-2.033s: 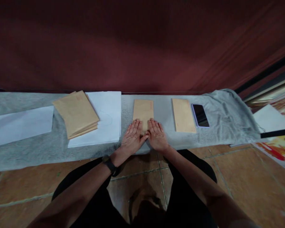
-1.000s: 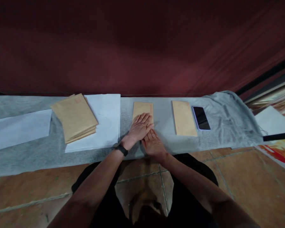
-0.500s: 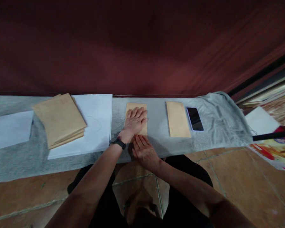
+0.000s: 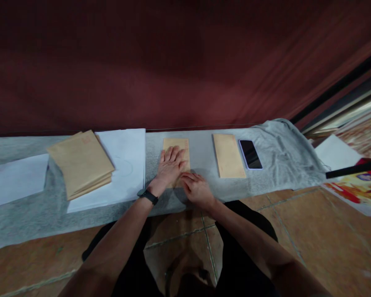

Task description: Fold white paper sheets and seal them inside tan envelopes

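A narrow brown paper envelope (image 4: 176, 142) lies lengthwise on the grey cloth in front of me, red print near its top right corner. My left hand (image 4: 170, 166) rests flat across its middle, fingers spread and a dark watch on the wrist. At the envelope's lower right edge, my right hand (image 4: 198, 190) has its fingers bent and pressed together, closed on that edge. The thumb of my right hand is mostly hidden. Part of the envelope is covered by my hands.
To the left, several larger brown envelopes (image 4: 83, 165) are stacked on white paper sheets (image 4: 131, 165); another white sheet (image 4: 17, 179) lies farther left. A second narrow envelope (image 4: 228, 156) and a phone (image 4: 251, 154) lie to the right. The grey cloth (image 4: 200, 152) ends before a dark red surface (image 4: 185, 90).
My right hand has gone from lying flat at the envelope's bottom to bent fingers at its lower right edge. My left hand stays flat on the envelope. The view has shifted slightly.
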`<state>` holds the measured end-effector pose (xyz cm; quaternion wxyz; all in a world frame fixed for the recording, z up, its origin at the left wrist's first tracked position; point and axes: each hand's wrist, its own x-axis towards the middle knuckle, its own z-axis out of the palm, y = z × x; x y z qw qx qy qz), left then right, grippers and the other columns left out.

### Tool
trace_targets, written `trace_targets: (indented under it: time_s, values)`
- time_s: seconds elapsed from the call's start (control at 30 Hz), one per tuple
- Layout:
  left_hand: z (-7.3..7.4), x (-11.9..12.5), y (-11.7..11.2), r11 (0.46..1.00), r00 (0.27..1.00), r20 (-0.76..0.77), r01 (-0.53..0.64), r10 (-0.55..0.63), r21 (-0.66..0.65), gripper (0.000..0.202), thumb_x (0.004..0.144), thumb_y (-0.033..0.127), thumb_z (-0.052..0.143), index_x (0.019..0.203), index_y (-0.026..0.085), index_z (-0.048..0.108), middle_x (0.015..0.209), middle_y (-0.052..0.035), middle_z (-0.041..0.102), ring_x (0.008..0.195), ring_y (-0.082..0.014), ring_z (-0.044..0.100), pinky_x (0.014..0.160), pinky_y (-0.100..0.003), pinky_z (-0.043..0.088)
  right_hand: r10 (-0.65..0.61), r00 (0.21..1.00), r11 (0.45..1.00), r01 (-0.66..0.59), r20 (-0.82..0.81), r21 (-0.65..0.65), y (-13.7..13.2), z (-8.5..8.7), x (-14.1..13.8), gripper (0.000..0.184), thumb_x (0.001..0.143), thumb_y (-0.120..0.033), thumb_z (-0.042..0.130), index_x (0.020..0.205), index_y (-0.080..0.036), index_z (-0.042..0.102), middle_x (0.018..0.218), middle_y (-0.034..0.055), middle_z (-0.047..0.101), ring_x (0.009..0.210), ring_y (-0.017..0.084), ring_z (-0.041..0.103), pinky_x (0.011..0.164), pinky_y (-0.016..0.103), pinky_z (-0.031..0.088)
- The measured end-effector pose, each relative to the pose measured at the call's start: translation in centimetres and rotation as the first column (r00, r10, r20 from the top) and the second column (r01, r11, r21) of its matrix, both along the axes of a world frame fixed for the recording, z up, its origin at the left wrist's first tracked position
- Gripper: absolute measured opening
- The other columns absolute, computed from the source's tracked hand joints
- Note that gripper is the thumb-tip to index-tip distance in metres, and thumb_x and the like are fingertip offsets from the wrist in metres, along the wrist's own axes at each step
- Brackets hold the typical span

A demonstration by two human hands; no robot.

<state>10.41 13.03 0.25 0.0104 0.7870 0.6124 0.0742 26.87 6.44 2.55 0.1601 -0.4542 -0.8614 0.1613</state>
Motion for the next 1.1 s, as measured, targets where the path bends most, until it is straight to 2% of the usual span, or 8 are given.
trace_targets:
  time_s: [0.13,0.23,0.57,0.7,0.83,0.93,1.1]
  values:
    - [-0.1,-0.5,-1.2,0.998,0.998,-0.001,0.056,-0.056,-0.001,0.057,0.106,0.043,0.030,0.159,0.023,0.037,0.168,-0.0052,0.033,0.157,-0.0291,0.023,0.128,-0.055,0.013,-0.072,0.996,0.997,0.073,0.050,-0.020,0.6,0.6,0.0,0.022,0.099,-0.015,0.050,0.104,-0.019,0.071,0.111,0.0086,0.074,0.104,0.021,0.067,0.095,0.032,0.051]
    - [-0.2,-0.6,-2.0,0.997,0.997,0.006,0.078,-0.078,0.006,0.056,0.106,0.042,0.030,0.157,0.022,0.042,0.167,-0.0050,0.035,0.157,-0.0284,0.025,0.128,-0.054,0.014,-0.136,0.988,0.990,0.139,0.068,-0.038,1.0,1.0,0.1,0.023,0.102,-0.018,0.048,0.100,-0.020,0.070,0.104,0.0078,0.073,0.097,0.020,0.068,0.087,0.028,0.050]
    - [-0.2,-0.7,-5.2,0.982,0.982,0.010,0.190,-0.190,-0.007,0.056,0.107,0.044,0.031,0.158,0.023,0.040,0.167,-0.0048,0.036,0.158,-0.0295,0.021,0.129,-0.056,0.016,-0.308,0.945,0.942,0.320,0.111,-0.103,2.3,1.7,1.0,0.024,0.103,-0.021,0.047,0.105,-0.023,0.070,0.109,0.0056,0.074,0.095,0.018,0.070,0.080,0.025,0.046]
    - [-0.4,-1.2,-6.3,0.967,0.967,0.028,0.254,-0.254,-0.007,0.054,0.107,0.042,0.033,0.160,0.030,0.036,0.168,-0.0025,0.033,0.158,-0.0294,0.022,0.128,-0.057,0.017,-0.318,0.934,0.933,0.339,0.163,-0.120,2.7,1.9,1.0,0.024,0.103,-0.022,0.047,0.109,-0.023,0.070,0.112,0.0062,0.073,0.097,0.019,0.070,0.082,0.026,0.047]
    - [-0.5,-1.7,-7.4,0.949,0.948,0.044,0.316,-0.316,-0.003,0.049,0.108,0.042,0.036,0.156,0.037,0.042,0.169,0.0015,0.030,0.159,-0.0285,0.020,0.128,-0.059,0.015,-0.331,0.923,0.924,0.359,0.197,-0.131,2.9,2.0,0.9,0.025,0.102,-0.022,0.047,0.117,-0.022,0.067,0.117,0.0074,0.072,0.102,0.019,0.070,0.086,0.026,0.048]
    - [-0.2,-2.0,-8.2,0.930,0.930,0.058,0.365,-0.363,-0.035,0.047,0.108,0.044,0.036,0.154,0.037,0.045,0.169,0.0026,0.031,0.159,-0.0295,0.018,0.128,-0.060,0.013,-0.339,0.915,0.918,0.372,0.218,-0.135,3.0,1.9,0.9,0.026,0.102,-0.023,0.048,0.120,-0.022,0.066,0.118,0.0074,0.071,0.102,0.019,0.069,0.087,0.026,0.049]
    - [0.5,-2.3,-9.4,0.903,0.907,0.087,0.419,-0.412,-0.092,0.050,0.108,0.046,0.033,0.157,0.036,0.039,0.169,0.0024,0.031,0.159,-0.0269,0.018,0.129,-0.057,0.012,-0.341,0.920,0.920,0.369,0.195,-0.133,3.3,1.5,0.9,0.023,0.101,-0.021,0.050,0.115,-0.021,0.068,0.112,0.0084,0.072,0.098,0.020,0.070,0.085,0.027,0.050]
